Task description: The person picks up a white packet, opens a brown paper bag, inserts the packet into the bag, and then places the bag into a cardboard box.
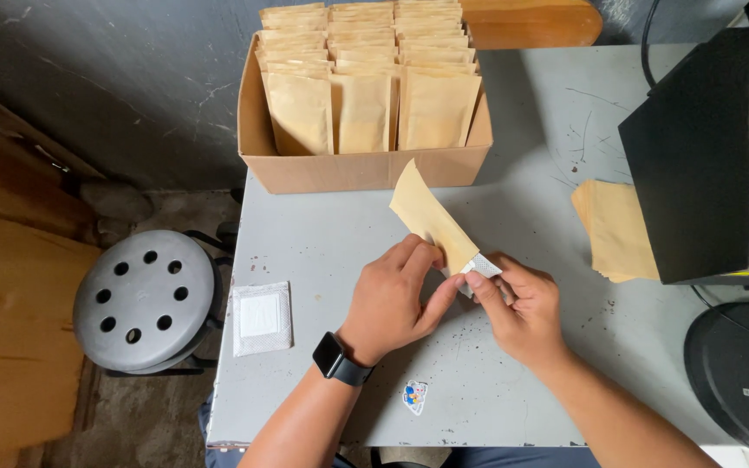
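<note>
On the grey counter (513, 173), from my left to right:
Spare sachet: white packet (261, 317) lying flat near the counter's left edge, untouched.
Left hand (389, 301): fingers closed, pinching the kraft pouch (431, 218) at its lower end, holding it tilted above the counter.
Pouch feel: I judge it light, thin, easily creased; best held by the edges near the mouth.
Right hand (520, 309): thumb and fingertips nipped on a small white sachet (481, 266) at the pouch's mouth.
Sachet feel: soft, light; a gentle pinch will do, I'd say.
</note>
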